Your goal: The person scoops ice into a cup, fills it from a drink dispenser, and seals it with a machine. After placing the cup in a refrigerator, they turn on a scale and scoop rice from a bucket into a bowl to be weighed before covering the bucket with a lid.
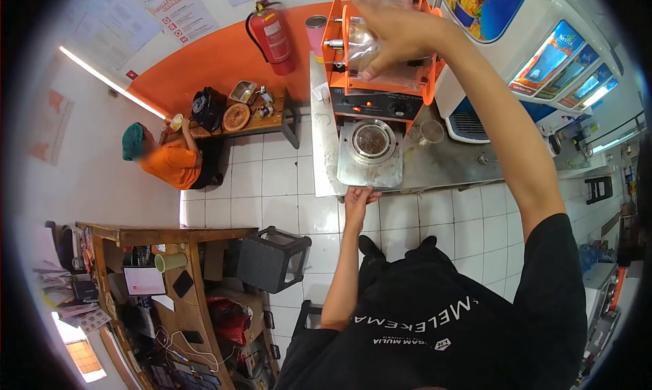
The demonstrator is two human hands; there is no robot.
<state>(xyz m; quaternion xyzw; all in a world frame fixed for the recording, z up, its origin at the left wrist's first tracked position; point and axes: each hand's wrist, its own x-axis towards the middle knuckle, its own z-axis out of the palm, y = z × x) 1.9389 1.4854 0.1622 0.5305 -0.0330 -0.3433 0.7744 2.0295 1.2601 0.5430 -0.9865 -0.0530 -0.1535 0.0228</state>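
Note:
An orange cup sealing machine (370, 104) stands at the counter's edge, its front panel showing lit red switches. My right hand (401, 40) is over its upper part, at the clear film roll (363, 45); thumb and fingers are spread apart and somewhat blurred. My left hand (360, 201) has its fingers curled at the front edge of the machine's metal sliding tray (370, 174), which is pulled out. In the tray's round holder sits a cup with brown contents (371, 139). A clear plastic cup (429, 132) is on the counter to the right of the tray.
A drink dispenser (523, 57) rises on the right of the metal counter (468, 162). A pink tumbler (316, 30) and a fire extinguisher (272, 40) are at the left. A person in orange (173, 162) sits by a wooden bench (272, 121). A black stool (272, 259) stands behind.

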